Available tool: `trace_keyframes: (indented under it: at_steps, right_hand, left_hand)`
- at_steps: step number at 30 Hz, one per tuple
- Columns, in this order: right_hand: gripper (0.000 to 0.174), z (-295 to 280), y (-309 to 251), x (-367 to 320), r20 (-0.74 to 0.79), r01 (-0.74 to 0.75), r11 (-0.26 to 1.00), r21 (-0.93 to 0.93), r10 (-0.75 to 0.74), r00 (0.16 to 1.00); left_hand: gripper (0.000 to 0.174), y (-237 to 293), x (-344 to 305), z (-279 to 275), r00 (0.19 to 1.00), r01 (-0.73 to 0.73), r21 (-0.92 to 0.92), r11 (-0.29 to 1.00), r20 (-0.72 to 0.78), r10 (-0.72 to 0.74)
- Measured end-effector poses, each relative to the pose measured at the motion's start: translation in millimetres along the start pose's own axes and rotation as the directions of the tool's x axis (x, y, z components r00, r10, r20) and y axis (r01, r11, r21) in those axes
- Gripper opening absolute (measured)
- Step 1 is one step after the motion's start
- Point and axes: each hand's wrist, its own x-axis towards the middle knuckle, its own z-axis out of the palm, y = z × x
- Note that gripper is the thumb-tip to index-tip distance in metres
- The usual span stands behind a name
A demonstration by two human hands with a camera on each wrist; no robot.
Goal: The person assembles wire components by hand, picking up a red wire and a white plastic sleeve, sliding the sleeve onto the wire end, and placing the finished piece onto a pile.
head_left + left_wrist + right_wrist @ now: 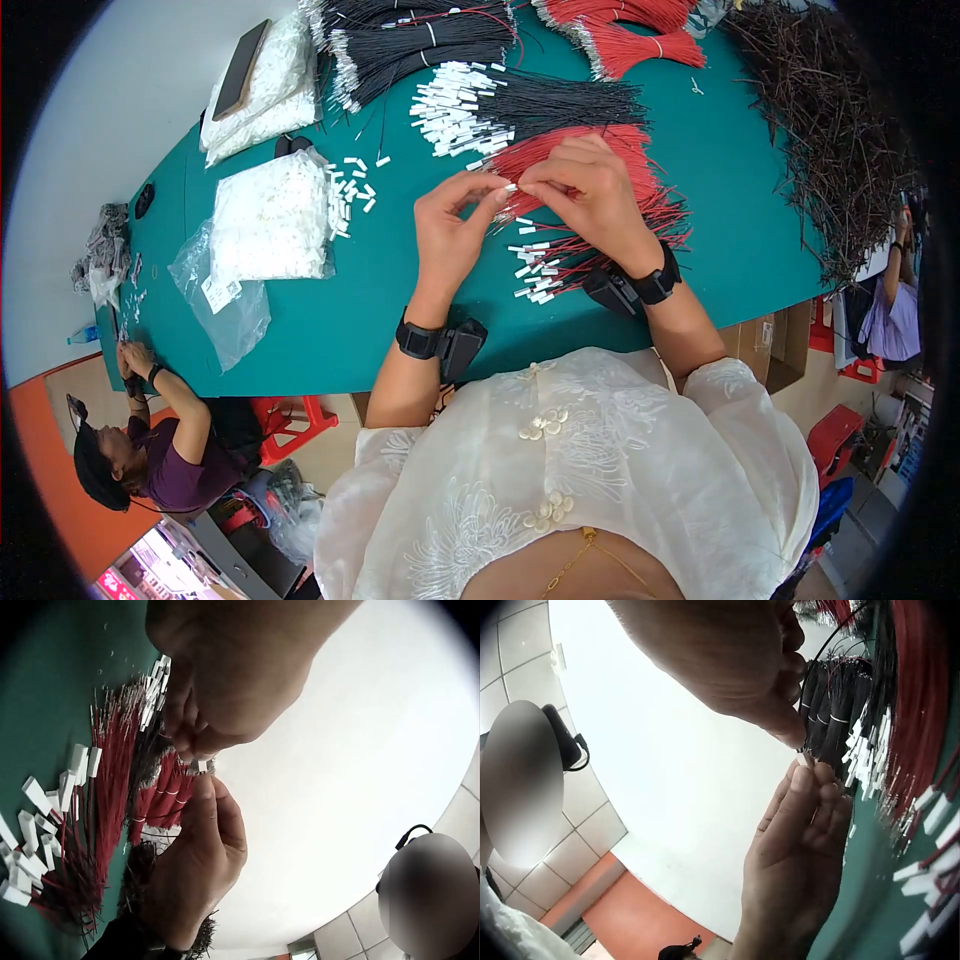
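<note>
In the head view my left hand [447,228] pinches a small white connector housing [511,188] between thumb and forefinger. My right hand [590,192] meets it there, thumb and forefinger pinched at the housing's end. From the right fingers a thin black wire [807,679] curves away in the right wrist view; its tip is hidden by the fingers. Below the hands lies a bundle of red wires [628,150]. Next to that are wires with white housings [538,270] on their ends, and beyond are black wires [570,103] with white housings.
A bag of white housings [270,215] lies left, with loose housings [352,185] spilled beside it. Tied black bundles [425,50] and red bundles [650,50] are at the back. A dark wire heap [830,130] covers the right side. Another person [170,450] sits at the left.
</note>
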Motion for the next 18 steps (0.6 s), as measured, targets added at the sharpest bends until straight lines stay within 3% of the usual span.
trace_keyframes:
  at_steps: [8, 12, 15, 16, 18]
  right_hand:
    - [0.009, -1, -1, 2, 0.018, -0.01, 1.0, 0.006, 0.01, 1.0]
    - [0.011, -6, -6, 11, -0.104, 0.018, 0.999, -0.045, -0.022, 0.994]
    - [0.014, -22, 0, 5, 0.139, 0.027, 0.993, -0.113, -0.011, 0.99]
    - [0.014, -27, 0, 4, 0.14, 0.03, 0.993, -0.111, -0.014, 0.99]
    - [0.015, -35, -3, -1, 0.313, -0.058, 0.986, -0.155, 0.105, 0.944]
  left_hand:
    - [0.01, -3, 0, 0, 1.0, -0.002, 0.003, 1.0, -0.003, 0.002]
    - [0.012, -1, 4, -1, 0.996, -0.075, 0.046, 0.996, -0.046, 0.077]
    - [0.016, 2, 5, -11, 0.992, -0.123, 0.179, 0.976, 0.048, 0.116]
    - [0.016, 1, 6, -14, 0.992, -0.123, 0.18, 0.976, 0.045, 0.117]
    - [0.018, -5, 10, -18, 0.996, -0.036, 0.284, 0.958, -0.069, 0.058]
